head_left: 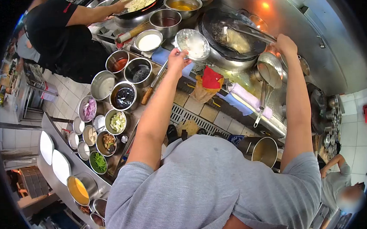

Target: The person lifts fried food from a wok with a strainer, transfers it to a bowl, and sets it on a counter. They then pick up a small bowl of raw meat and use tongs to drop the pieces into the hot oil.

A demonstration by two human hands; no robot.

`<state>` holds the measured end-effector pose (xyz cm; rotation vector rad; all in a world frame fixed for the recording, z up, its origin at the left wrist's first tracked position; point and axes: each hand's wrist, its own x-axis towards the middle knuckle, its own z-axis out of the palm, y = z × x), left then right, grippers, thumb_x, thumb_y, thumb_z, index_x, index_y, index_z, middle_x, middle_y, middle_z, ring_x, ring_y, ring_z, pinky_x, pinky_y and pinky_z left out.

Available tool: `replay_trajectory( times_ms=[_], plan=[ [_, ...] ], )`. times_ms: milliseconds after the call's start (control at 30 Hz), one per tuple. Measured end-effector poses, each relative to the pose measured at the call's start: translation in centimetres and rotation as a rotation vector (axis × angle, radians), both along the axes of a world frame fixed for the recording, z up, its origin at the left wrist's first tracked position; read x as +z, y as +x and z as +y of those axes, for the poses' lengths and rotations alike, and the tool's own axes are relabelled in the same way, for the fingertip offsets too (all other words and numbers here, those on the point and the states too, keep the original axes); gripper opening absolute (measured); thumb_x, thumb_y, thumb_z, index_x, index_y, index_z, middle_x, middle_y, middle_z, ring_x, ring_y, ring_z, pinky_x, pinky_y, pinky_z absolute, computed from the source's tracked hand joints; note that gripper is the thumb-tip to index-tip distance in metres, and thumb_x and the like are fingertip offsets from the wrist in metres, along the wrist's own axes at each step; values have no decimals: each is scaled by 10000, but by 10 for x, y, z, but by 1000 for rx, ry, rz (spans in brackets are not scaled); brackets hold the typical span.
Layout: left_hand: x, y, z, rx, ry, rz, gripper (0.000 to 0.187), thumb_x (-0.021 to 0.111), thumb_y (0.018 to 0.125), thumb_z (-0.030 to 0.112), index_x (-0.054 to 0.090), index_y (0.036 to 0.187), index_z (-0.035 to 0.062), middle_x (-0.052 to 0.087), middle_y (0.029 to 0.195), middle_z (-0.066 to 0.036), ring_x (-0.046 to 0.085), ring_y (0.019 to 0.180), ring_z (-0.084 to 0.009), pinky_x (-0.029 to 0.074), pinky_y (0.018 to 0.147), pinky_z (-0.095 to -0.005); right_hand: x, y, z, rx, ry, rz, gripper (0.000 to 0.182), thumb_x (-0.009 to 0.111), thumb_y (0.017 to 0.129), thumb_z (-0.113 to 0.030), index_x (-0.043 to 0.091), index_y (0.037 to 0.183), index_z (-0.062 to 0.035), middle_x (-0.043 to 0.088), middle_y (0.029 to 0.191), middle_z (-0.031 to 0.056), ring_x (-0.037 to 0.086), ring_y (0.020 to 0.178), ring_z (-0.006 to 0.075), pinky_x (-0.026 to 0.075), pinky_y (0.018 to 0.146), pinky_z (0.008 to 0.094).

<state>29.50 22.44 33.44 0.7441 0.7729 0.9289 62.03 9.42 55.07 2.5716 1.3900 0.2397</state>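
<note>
My left hand is closed on the rim of a metal bowl, which has white powder and pale residue inside. The bowl is tilted beside the wok. Long metal tongs are in my right hand, its fingers wrapped round their handle end. They reach into a dark wok on the right burner, their tips at a long, pale, coated piece of food. Around that piece the wok's inside looks dark and wet.
Flames glow behind the wok. A strainer ladle rests at its right. Pots of sauce and cut vegetables line the left counter. A red cloth lies on the stove edge. A co-worker in black stirs another wok; another person stands lower right.
</note>
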Motion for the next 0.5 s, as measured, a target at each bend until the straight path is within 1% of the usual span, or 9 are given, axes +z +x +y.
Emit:
replay_trajectory(
  times_ms=[33, 100, 133, 167, 233, 267, 367, 433, 500],
  plan=[
    [0, -2, 4, 2, -5, -1, 138, 566, 817, 108, 439, 867, 89, 564, 894, -89, 583, 686, -230, 517, 585, -300, 10, -19, 0, 2, -5, -1, 324, 620, 747, -274, 608, 1035, -126, 617, 970, 138, 593, 890, 298, 462, 757, 409],
    [1, -4, 12, 40, 67, 32, 139, 557, 823, 101, 419, 812, 86, 568, 861, -83, 584, 661, -221, 517, 583, -300, 40, -79, -13, 121, 62, -28, 357, 625, 745, -280, 588, 1074, -148, 616, 968, 137, 591, 891, 296, 462, 756, 412],
    [1, -4, 16, 34, 113, 95, 163, 550, 831, 100, 398, 771, 85, 561, 812, -73, 578, 626, -191, 515, 563, -293, 45, -92, -16, 166, 40, -2, 380, 628, 741, -285, 573, 1098, -165, 614, 974, 126, 588, 892, 299, 461, 754, 412],
    [0, -3, 19, 27, 110, 93, 163, 550, 831, 100, 398, 771, 85, 561, 812, -73, 578, 626, -191, 515, 563, -293, 45, -105, -20, 159, 36, -3, 380, 628, 741, -285, 573, 1098, -165, 614, 974, 126, 588, 892, 299, 461, 754, 412],
    [1, 3, 24, 51, 256, 147, 140, 553, 820, 87, 435, 752, 55, 555, 770, -59, 568, 567, -151, 495, 470, -258, 46, -126, -23, 339, -12, -37, 394, 637, 728, -295, 574, 1097, -171, 614, 977, 115, 584, 895, 293, 460, 754, 406],
    [2, 6, 25, 36, 257, 143, 140, 553, 820, 87, 435, 752, 55, 555, 770, -59, 568, 567, -151, 495, 470, -258, 39, -129, -23, 392, 6, -30, 391, 641, 719, -306, 584, 1082, -170, 612, 975, 118, 580, 903, 290, 459, 756, 402],
    [3, 12, 27, 11, 269, 137, 138, 547, 821, 79, 431, 752, 48, 550, 763, -59, 565, 559, -152, 494, 467, -256, 41, -137, -22, 320, 7, -54, 373, 639, 718, -305, 597, 1063, -170, 615, 953, 123, 581, 897, 285, 460, 756, 394],
    [-1, 12, 31, 21, 167, 69, 131, 548, 822, 81, 436, 767, 43, 553, 769, -68, 570, 570, -155, 496, 476, -262, 46, -121, -31, 319, 62, -73, 342, 634, 723, -287, 608, 1048, -185, 619, 937, 119, 587, 878, 285, 460, 749, 391],
    [-2, 7, 34, 4, 142, 76, 142, 548, 822, 77, 415, 773, 62, 561, 796, -72, 569, 575, -167, 504, 497, -270, 58, -107, -42, 202, 151, 72, 328, 630, 725, -261, 611, 1046, -199, 625, 932, 105, 589, 867, 285, 457, 749, 385]
  ],
)
